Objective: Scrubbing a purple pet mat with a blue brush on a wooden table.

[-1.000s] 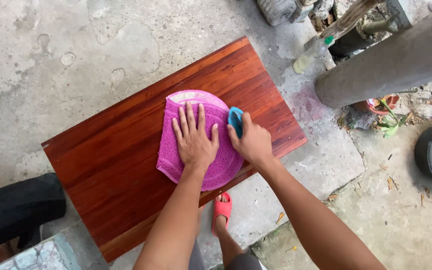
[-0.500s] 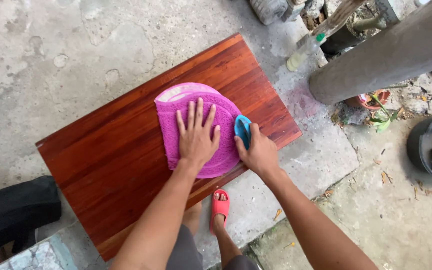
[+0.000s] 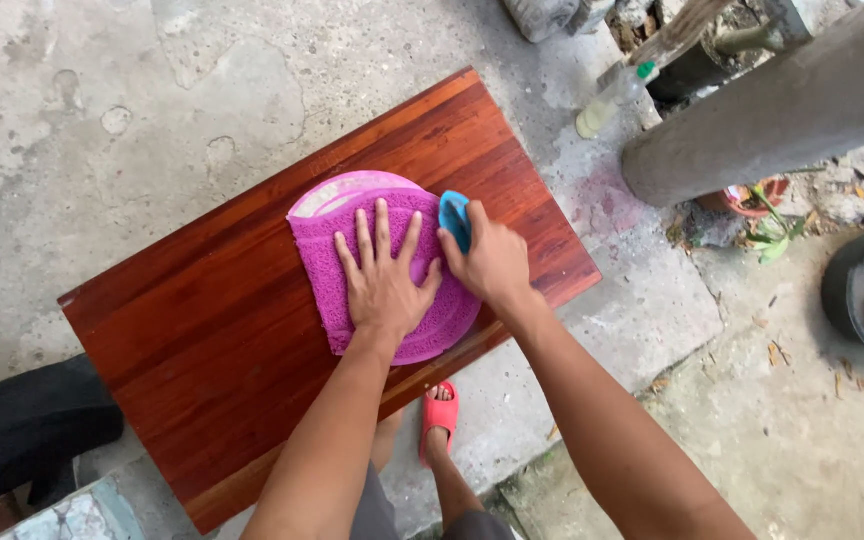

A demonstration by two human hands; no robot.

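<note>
Wooden table (image 3: pixel 202 330): blue brush (image 3: pixel 455 217) long axis pointing away.

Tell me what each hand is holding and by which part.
The right hand grips a blue brush by its near end. The left hand holds nothing; it lies flat on the pink mat.

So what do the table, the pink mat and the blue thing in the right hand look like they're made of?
Table: glossy reddish wood, plank seams and grain visible. Pink mat: probably plastic or rubber, nubby looped pile with a smooth rim. Blue thing: likely a smooth plastic brush; right hand hides most.
</note>
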